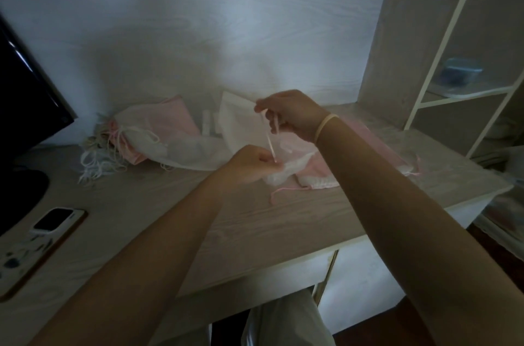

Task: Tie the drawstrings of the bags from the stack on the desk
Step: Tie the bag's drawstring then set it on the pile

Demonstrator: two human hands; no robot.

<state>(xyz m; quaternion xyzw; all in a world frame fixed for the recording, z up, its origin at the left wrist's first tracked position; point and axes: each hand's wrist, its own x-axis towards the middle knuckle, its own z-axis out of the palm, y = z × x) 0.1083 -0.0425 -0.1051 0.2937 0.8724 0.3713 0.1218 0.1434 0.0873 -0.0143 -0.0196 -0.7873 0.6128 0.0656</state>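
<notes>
The left hand pinches the gathered mouth of a white bag on the desk; the right hand, raised above, grips its drawstring taut.

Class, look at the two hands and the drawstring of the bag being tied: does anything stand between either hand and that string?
Nothing visible does. The right hand pinches the drawstring at its upper end, and the left hand holds its lower end at the bag's gathered mouth, with the string taut between them.
</notes>
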